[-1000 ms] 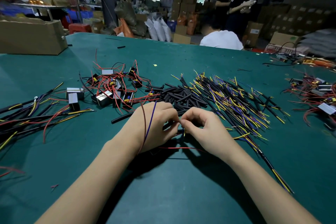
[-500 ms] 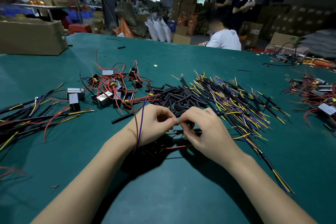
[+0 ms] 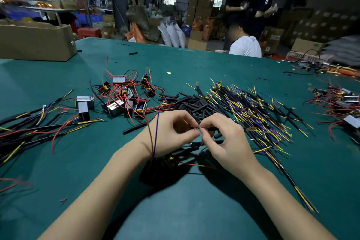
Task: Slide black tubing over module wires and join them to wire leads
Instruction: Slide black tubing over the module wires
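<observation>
Both hands meet low of centre on the green table (image 3: 194,210), fingertips almost touching. The left hand (image 3: 171,132) has thumb and forefinger curled in a pinch on a thin wire end, and a brown wire (image 3: 149,138) and a blue wire (image 3: 155,134) drape over its wrist and run down beneath it. The right hand (image 3: 224,142) pinches the matching wire tip from the other side, with a short piece of black tubing (image 3: 211,129) just behind its fingertips (whether the two ends are already twisted together is too small to tell). Under the hands sits a dark module (image 3: 171,159), half in shadow, with a red wire (image 3: 196,165) trailing out toward 3 o'clock.

At 12 o'clock, just beyond the knuckles, lies the heap of black tubing pieces (image 3: 192,103). At 1 to 2 o'clock the pile of yellow and blue wire leads (image 3: 253,111) fans out close to the right hand. At 10 to 11 o'clock sits the tangle of modules with red wires (image 3: 124,95); at 9 o'clock finished black leads (image 3: 29,128) run off the left edge. More modules (image 3: 342,103) crowd the right edge at 3 o'clock. Open green stretches from 5 to 7 o'clock, between the forearms and toward the near edge. A cardboard box (image 3: 37,43) sits at the far left corner.
</observation>
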A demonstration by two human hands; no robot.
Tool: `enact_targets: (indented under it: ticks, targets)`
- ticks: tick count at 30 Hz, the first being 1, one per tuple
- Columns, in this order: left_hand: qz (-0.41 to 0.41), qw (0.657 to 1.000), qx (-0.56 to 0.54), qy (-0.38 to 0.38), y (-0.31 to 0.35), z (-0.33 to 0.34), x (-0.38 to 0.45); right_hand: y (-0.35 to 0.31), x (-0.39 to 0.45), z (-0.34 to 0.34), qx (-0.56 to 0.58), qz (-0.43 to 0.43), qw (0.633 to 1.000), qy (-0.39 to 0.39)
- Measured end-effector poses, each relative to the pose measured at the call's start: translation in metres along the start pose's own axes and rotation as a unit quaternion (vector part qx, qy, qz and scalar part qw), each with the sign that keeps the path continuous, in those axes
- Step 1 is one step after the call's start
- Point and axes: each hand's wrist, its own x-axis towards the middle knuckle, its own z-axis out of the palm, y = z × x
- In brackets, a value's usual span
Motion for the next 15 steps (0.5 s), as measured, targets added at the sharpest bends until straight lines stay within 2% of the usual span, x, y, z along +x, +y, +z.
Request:
enact_targets:
  ticks: [3, 8, 12, 15]
  targets:
    - [0.087, 0.99, 0.104, 0.035, -0.0035, 0.0008, -0.0013, 0.0014, -0.0002, 0.0021, 0.036, 0.034, 0.999, -0.004]
    - [0.107, 0.985, 0.131, 0.035, -0.0053, 0.0019, -0.0002, 0.0007, -0.0016, 0.0024, -0.012, -0.001, 1.0, -0.018]
    - [0.055, 0.994, 0.09, -0.009, -0.0033, 0.0021, 0.0, -0.0011, -0.0012, 0.001, -0.114, -0.066, 0.991, -0.008]
    - [-0.034, 0.996, -0.018, -0.076, -0.0047, -0.0001, 0.0013, -0.0022, 0.0001, -0.0002, -0.181, -0.123, 0.976, 0.01]
